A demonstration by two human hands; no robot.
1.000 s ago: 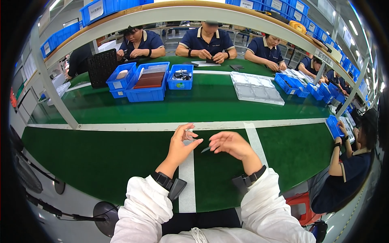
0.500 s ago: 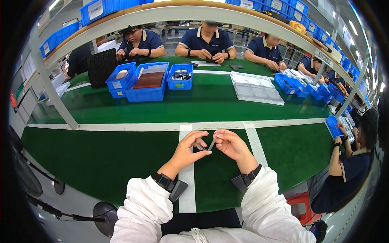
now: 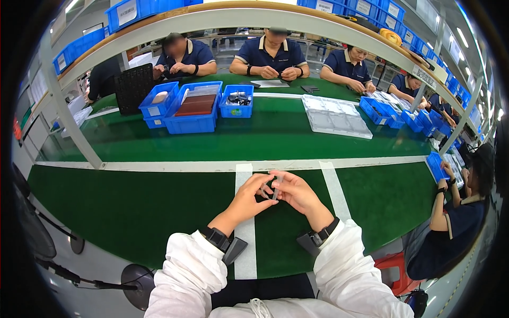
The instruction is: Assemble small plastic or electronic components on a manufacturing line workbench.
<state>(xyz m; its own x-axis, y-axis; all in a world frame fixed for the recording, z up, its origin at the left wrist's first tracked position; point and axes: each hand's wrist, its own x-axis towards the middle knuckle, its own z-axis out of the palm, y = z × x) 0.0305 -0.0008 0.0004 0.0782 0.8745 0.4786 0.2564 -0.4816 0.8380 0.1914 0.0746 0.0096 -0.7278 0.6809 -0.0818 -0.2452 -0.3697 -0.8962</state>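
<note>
Above the green table mat, both my hands meet around a small, thin, greyish strip (image 3: 276,190), partly hidden by fingers; its exact kind is unclear. My left hand (image 3: 244,201) is curled, its thumb tip against the strip's lower end and its index finger near the upper end. From the other side, my right hand (image 3: 301,195) pinches the strip between thumb and fingers. The strip stands nearly upright. Each wrist wears a black band with a dark block on it.
A white rail (image 3: 175,166) crosses beyond my hands. Past it stand blue bins (image 3: 191,125), one holding brown pieces, and a clear plastic tray (image 3: 339,123). A shelf (image 3: 254,11) with blue bins spans overhead. Co-workers sit opposite, and another person (image 3: 450,228) works at my right.
My right hand has shifted left, its fingers now further around the strip and closer to my left hand. The strip has turned more upright.
</note>
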